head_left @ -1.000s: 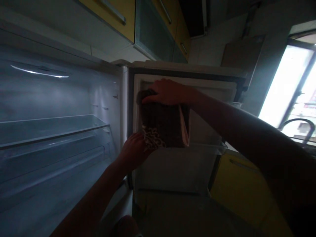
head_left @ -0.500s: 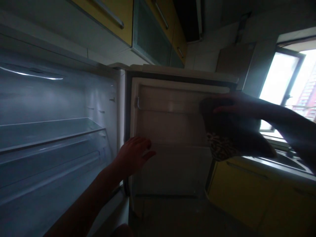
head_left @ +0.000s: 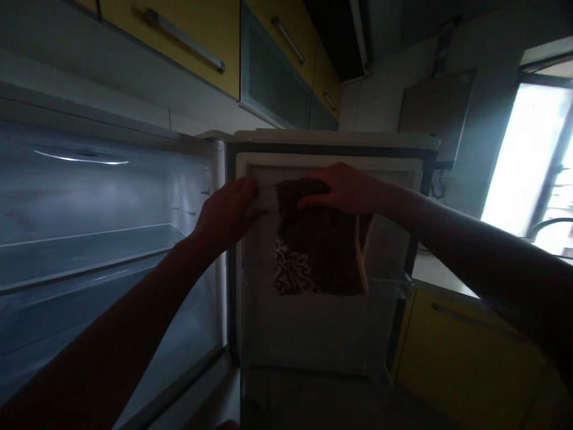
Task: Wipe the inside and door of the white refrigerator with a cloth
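The fridge door stands open, with its inner side facing me. A clear door shelf runs across its upper part. My left hand is at the left end of this shelf, fingers and thumb curled around it. My right hand grips a dark brown cloth with a pale squiggly pattern at one corner and a light edge. The cloth hangs in front of the upper shelf and covers much of it. A lower clear door shelf sits beneath.
On the left is the lit fridge interior with a glass shelf. Yellow wall cabinets hang above the fridge. To the right are a yellow base cabinet, a countertop and a bright window.
My right hand has carried the cloth leftward, from the door's outer edge to the upper shelf. My left hand has risen to the shelf's left end and closed there.
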A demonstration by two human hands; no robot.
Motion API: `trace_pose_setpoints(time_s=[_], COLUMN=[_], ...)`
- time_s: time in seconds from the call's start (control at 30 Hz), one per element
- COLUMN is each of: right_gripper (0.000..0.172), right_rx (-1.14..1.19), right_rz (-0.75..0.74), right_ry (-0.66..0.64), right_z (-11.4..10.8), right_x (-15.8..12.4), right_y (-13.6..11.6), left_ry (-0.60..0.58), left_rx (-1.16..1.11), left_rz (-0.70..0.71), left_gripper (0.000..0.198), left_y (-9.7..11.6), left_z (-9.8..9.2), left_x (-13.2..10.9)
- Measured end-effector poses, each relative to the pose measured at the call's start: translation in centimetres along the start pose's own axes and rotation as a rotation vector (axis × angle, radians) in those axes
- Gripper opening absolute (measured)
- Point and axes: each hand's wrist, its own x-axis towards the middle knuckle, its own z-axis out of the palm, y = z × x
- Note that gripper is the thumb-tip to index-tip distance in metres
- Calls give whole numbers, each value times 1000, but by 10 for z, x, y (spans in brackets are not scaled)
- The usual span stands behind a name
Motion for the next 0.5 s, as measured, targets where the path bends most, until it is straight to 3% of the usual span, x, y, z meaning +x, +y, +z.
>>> trace_pose_setpoints(time_s=[0.17, 0.27, 0.37, 0.5], right_gripper=[44, 45, 44, 56], right_rx=[-17, -24, -69, -240], right_rz=[308, 510, 456, 273], right_ry=[17, 82, 35, -54], right_z=[-23, -25, -18, -2], right_x=[-93, -127, -117, -57], right_y=[70, 93, 89, 48], left_ry=[40, 27, -6, -16], left_rx=[-95, -105, -92, -88], left_rz=[13, 13, 19, 24], left_gripper=[21, 23, 23, 18], left_y=[-1, 3, 7, 9], left_z=[5, 6, 6, 6], left_x=[-3, 2, 7, 9])
